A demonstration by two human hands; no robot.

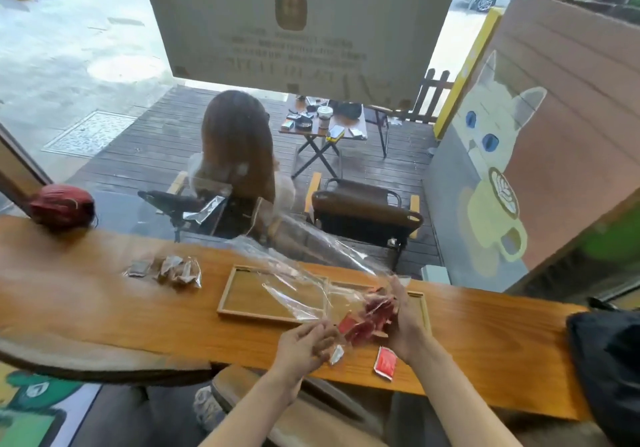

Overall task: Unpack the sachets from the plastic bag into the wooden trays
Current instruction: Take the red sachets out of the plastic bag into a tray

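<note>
The left hand (306,339) pinches the limp, slippery plastic bag (298,283) by its mouth. The right hand (403,318) cups the light red sachets (372,318) at the counter's near edge; loose handfuls suit them.

Bright daylight enters through the window ahead; the pavement (69,48) outside is washed out to near white. The wooden table (138,311) is evenly lit, with soft, faint shadows. Wide-angle distortion bows the table's edges. The plastic bag (298,283) shows glare streaks, and motion blur softens both hands.
</note>
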